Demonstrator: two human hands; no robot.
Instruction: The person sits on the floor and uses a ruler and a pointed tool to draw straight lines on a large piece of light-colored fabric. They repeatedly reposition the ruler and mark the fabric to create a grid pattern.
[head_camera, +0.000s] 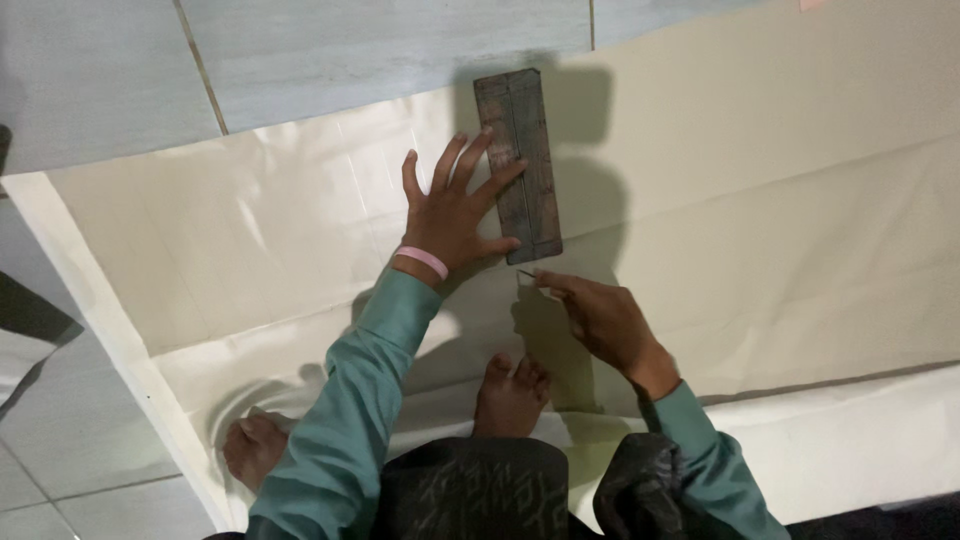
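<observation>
Here, two hands (455, 215) (600, 320), one ruler (518, 165).

Home floor workplace: pale tiles (100, 80), spread cream sheet (780, 200), bare feet (510, 395).

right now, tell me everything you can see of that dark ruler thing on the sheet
The ruler is a flat, dark, worn-looking rectangular bar, perhaps wood, with a groove running down its length. It lies nearly upright in the picture, tilted a little, on the pale cream sheet, its top end at the sheet's edge near the grey floor tiles. The left hand presses its spread fingers across the ruler's left side. The right hand holds a thin tool just below the ruler's lower end; what tool, I cannot tell.
</observation>
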